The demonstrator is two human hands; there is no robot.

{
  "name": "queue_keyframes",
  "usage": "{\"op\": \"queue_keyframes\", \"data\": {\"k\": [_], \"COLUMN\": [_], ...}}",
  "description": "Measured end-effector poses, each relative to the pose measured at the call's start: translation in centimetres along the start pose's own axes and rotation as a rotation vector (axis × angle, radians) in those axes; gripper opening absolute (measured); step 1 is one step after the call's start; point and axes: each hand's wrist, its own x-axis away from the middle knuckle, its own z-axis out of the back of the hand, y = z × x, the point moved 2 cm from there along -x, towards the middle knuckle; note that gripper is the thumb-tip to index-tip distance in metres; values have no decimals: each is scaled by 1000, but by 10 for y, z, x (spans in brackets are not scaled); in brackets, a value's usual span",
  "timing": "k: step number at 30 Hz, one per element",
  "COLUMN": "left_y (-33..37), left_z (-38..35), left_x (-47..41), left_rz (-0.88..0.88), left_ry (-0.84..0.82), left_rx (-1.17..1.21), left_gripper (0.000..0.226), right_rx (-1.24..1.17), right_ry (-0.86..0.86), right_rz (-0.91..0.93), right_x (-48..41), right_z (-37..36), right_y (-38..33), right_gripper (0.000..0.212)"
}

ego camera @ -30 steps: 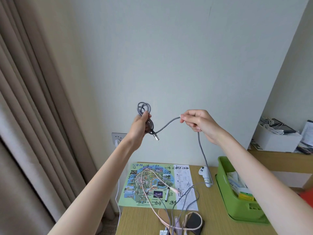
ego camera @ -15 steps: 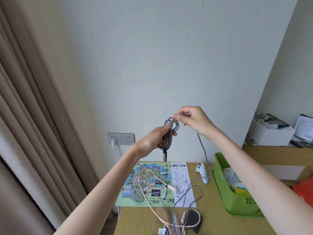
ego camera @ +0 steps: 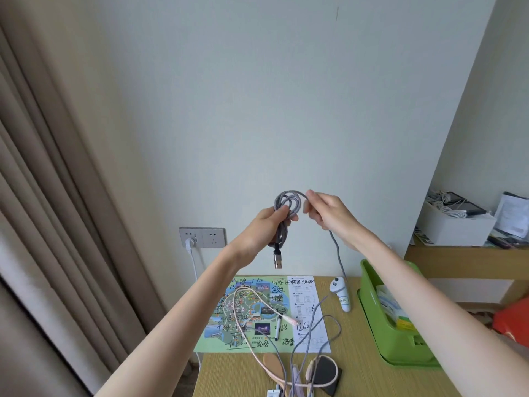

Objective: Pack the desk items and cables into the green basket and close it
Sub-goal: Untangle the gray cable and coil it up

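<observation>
Above worktop [ego camera: 357, 376], centre frame: cable [ego camera: 281, 237] coil hangs upright, plug down.
Left hand [ego camera: 262, 229]: grips coil.
Right hand [ego camera: 326, 214]: pinches loose strand beside coil.
Basket [ego camera: 400, 342]: lower right, nearer right hand.

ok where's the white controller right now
Head view, right of centre: the white controller lies on the desk between the map sheet and the green basket, beside the grey cable's hanging strand.
</observation>
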Motion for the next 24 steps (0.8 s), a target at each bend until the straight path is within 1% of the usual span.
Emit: {"op": "queue_keyframes", "data": {"k": [2,4,9,12,15,18,21,24], "left_y": [3,6,9,14,17,15,13,13], "left_z": [6,8,-3,-8,-7,-6,1,9], "left_x": [-4,-6,-7,-6,-5,-5,-9,-13], "left_rz": [-26,-50,-55,-82,-82,-53,-24,-37], "left_ry": [95,138,116,78,81,106,172,152], "left_rx": [24,50,96,114,102,163,297,482], "left_gripper": [35,35,30,35,33,30,29,34], "right_rx": [-31,-56,-205,-266,-240,-184,-139,-108], "right_ry": [-43,-94,-257,-294,-312,-329,-347,-349], "right_rz": [-21,-21,-60,-92,-104,-101,-92,-98], "right_x": [4,7,10,12,14,16,17,19], "right_z": [-1,-5,-19,-23,-21,-19,-16,-11], "right_y": [7,9,-1,-4,-4,-5,-6,-6], "right_gripper": [43,42,43,45,47,46,42,39]}}
